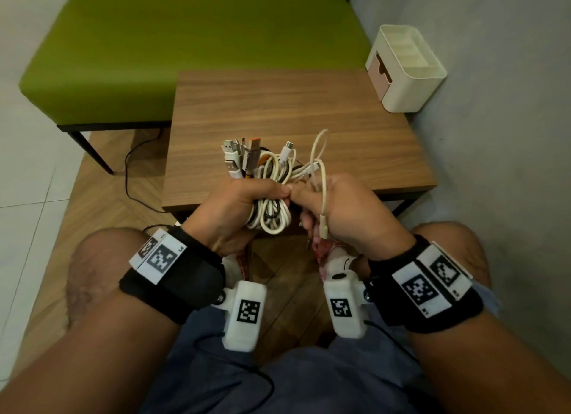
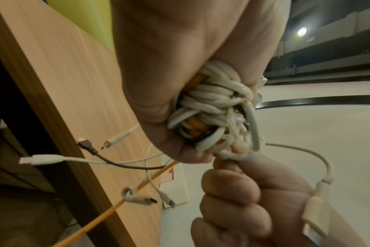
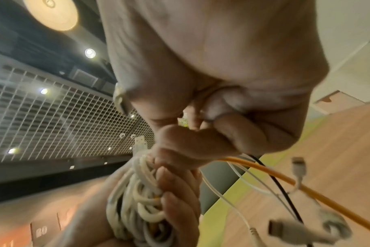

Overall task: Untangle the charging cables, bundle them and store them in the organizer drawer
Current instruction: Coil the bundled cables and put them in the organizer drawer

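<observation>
Over the near edge of the wooden table (image 1: 293,104), my left hand (image 1: 247,200) grips a coiled bundle of charging cables (image 1: 272,169), mostly white, with orange and black strands. Their plugs (image 1: 238,154) stick up beyond my fist. My right hand (image 1: 324,203), touching the left, pinches a cream cable (image 1: 321,149) that loops upward from the bundle; its plug end hangs by my palm. In the left wrist view the bundle (image 2: 211,107) sits in my fist and the cream cable (image 2: 254,127) wraps across it. The white organizer (image 1: 411,73) with a pink drawer (image 1: 379,70) stands at the back right corner.
A green bench (image 1: 185,42) runs behind the table, and a grey wall (image 1: 494,135) closes the right side. A black cord (image 1: 129,166) trails on the wooden floor to the left. My knees sit just below the table edge.
</observation>
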